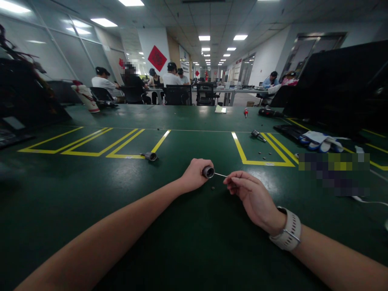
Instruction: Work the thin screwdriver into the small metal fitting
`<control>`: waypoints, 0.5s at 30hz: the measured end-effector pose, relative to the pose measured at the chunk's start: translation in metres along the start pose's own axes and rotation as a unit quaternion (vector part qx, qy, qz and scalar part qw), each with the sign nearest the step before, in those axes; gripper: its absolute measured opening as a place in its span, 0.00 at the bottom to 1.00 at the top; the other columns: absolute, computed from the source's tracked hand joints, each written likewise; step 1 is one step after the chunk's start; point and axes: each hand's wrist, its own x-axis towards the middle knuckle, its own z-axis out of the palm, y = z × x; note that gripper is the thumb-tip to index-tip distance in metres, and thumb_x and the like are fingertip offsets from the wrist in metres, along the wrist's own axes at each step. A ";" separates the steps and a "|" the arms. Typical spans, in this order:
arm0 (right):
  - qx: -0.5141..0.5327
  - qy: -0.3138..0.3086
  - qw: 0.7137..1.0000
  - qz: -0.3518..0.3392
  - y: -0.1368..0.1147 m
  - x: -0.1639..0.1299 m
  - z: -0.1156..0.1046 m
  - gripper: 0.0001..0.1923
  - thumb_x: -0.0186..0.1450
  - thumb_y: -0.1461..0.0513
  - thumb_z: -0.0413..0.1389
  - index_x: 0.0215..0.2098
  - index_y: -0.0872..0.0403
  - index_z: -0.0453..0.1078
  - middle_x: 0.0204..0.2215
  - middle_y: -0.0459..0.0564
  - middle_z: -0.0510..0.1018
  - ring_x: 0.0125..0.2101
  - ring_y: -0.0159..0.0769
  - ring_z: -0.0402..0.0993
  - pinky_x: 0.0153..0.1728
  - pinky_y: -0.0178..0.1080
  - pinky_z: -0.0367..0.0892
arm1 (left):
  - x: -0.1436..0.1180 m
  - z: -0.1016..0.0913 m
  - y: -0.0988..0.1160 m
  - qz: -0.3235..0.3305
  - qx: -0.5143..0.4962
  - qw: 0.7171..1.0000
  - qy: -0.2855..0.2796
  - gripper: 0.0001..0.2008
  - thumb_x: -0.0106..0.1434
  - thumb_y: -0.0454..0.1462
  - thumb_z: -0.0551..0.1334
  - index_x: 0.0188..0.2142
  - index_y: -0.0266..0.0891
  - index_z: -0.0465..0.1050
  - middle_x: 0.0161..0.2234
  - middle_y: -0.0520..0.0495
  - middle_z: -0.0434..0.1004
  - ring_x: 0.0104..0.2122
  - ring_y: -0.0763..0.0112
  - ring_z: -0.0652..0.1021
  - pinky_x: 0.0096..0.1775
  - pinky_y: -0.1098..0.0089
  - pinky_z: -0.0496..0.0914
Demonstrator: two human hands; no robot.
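Two hands have their fingers closed: the left hand [194, 174] curls round a metal cup [208, 172], its hollow end facing the person, while the right hand [254, 199] pinches a thin rod [220, 175] between thumb and fingertips, the rod's other end by the cup's right side. The left forearm slants in from the near left of the green tabletop [182, 250], nearly straight to the wrist; the right arm, with a pale watch [288, 231], slants in from the near right, fingers bent. Just beneath the cup lies a small nut [212, 188]. Farther off, a similar metal piece [150, 156] lies toward the left edge, another metal tool [258, 136] toward the right edge, and a red screwdriver [246, 112] near the far edge.
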 end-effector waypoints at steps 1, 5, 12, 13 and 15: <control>-0.026 0.004 1.000 -0.014 0.000 -0.001 0.001 0.04 0.56 0.61 0.57 0.28 0.53 0.72 0.29 0.48 0.75 0.30 0.35 0.66 0.32 0.40 0.60 | 0.000 0.001 0.000 -0.002 0.015 1.000 0.005 0.03 0.52 0.31 0.60 0.28 0.37 0.67 0.27 0.52 0.71 0.30 0.71 0.71 0.38 0.67 0.61; -0.161 -0.006 0.986 -0.052 0.002 -0.007 0.002 0.04 0.57 0.61 0.56 0.30 0.52 0.73 0.30 0.47 0.75 0.33 0.37 0.67 0.36 0.41 0.60 | -0.001 0.002 0.001 0.008 0.078 0.997 0.007 0.04 0.53 0.29 0.58 0.28 0.38 0.68 0.25 0.52 0.71 0.29 0.69 0.70 0.37 0.66 0.60; -0.014 -0.021 1.000 0.004 0.000 0.001 -0.002 0.04 0.54 0.63 0.56 0.26 0.54 0.72 0.28 0.49 0.75 0.30 0.36 0.67 0.32 0.39 0.59 | -0.002 0.003 -0.001 0.016 0.049 0.999 0.004 0.04 0.51 0.29 0.58 0.27 0.37 0.67 0.25 0.53 0.70 0.29 0.71 0.70 0.38 0.66 0.60; 0.010 -0.028 0.999 0.016 -0.001 0.002 -0.003 0.04 0.54 0.63 0.56 0.25 0.55 0.72 0.27 0.49 0.75 0.30 0.35 0.67 0.32 0.39 0.59 | -0.002 0.003 -0.001 0.018 0.034 0.999 0.002 0.04 0.50 0.29 0.58 0.26 0.37 0.67 0.25 0.53 0.70 0.28 0.72 0.70 0.39 0.67 0.60; 0.036 -0.037 0.998 0.029 0.000 0.004 -0.005 0.04 0.54 0.63 0.56 0.24 0.55 0.72 0.26 0.49 0.75 0.29 0.35 0.67 0.32 0.39 0.59 | -0.002 0.002 -0.001 0.022 0.005 1.000 -0.001 0.03 0.51 0.29 0.58 0.25 0.37 0.66 0.24 0.54 0.70 0.28 0.73 0.70 0.38 0.68 0.61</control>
